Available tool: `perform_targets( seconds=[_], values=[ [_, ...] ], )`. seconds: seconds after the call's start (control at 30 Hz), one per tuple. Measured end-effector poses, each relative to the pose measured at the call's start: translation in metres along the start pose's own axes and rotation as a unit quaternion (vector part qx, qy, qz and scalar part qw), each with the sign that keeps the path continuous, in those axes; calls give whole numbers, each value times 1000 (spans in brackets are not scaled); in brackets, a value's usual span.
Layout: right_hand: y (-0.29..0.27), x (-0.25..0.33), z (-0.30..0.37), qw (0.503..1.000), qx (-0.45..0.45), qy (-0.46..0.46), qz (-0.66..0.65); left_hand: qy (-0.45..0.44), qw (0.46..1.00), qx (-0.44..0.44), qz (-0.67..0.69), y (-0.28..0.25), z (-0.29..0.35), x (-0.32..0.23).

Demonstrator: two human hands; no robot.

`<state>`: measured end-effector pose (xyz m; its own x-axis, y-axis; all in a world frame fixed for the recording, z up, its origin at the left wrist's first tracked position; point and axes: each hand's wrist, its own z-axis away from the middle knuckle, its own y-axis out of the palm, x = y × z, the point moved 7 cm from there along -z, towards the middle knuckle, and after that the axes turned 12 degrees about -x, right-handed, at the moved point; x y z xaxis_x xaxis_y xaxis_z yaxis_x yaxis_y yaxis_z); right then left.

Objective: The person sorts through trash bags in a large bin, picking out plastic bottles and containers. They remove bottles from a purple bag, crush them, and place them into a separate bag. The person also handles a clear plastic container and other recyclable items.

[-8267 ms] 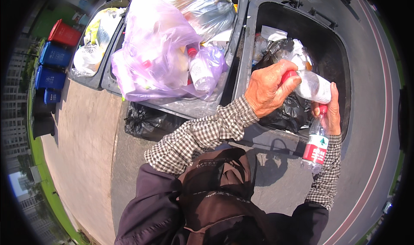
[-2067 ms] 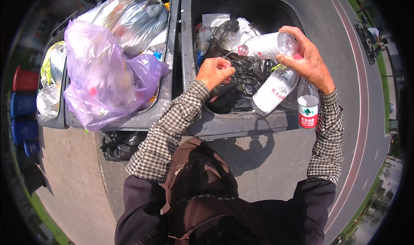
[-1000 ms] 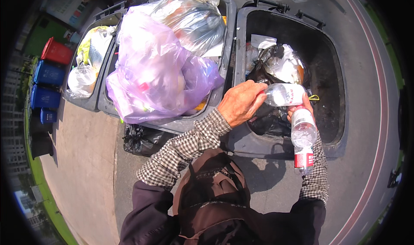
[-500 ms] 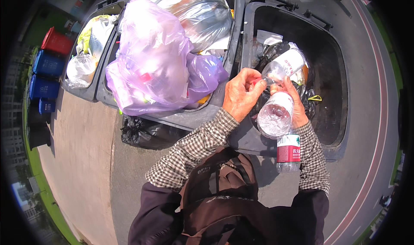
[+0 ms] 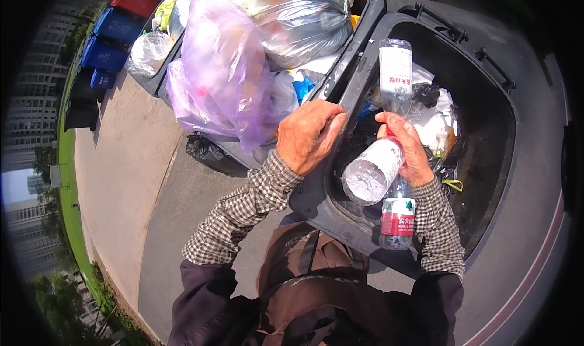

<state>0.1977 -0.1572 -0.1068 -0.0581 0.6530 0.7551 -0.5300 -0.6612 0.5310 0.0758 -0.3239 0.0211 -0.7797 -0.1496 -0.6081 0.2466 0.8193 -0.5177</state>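
Three clear plastic bottles are bunched in my right hand (image 5: 406,148), its fingers wrapped around their necks. One white-labelled bottle (image 5: 396,72) points up and away with its base at the top. Another white-labelled bottle (image 5: 374,171) turns its base toward me. A red-and-white-labelled bottle (image 5: 398,217) hangs nearest my body, below my wrist. My left hand (image 5: 309,138) is closed in a loose fist, apart from the bottles, over the near left edge of the open bin (image 5: 486,215); its curled fingers hide whatever they may hold.
Bagged rubbish with a yellow tie (image 5: 452,185) lies inside the bin below the bottles. To its left, another bin is heaped with a purple bag (image 5: 219,72) and a grey translucent bag (image 5: 298,23). A black bag (image 5: 213,154) sits beside it. Blue bins (image 5: 104,55) stand far left.
My left hand has pulled away leftward from the upper bottle's neck and curled up. The upper bottle now stands more upright in my right hand. The view has turned.
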Motion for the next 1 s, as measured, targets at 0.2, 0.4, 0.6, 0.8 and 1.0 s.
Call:
perform_targets(
  seconds=[0.2, 0.4, 0.6, 0.8, 1.0],
  values=[
    [37, 7, -13, 994, 100, 19, -31, -223, 935, -177, -214, -110, 61, 64],
    [115, -10, -27, 967, 204, 135, -75, -350, 902, -179, -180, -71, 87, 128],
    [153, -5, -38, 919, 310, 171, -174, -171, 964, 26, -202, -4, 41, 82],
    [165, -10, -81, 922, 323, 189, -97, -90, 979, 68, -168, 16, 47, 82],
    [163, -28, -141, 941, 299, 138, -81, -111, 988, -19, -101, -40, 24, 91]
  ],
)
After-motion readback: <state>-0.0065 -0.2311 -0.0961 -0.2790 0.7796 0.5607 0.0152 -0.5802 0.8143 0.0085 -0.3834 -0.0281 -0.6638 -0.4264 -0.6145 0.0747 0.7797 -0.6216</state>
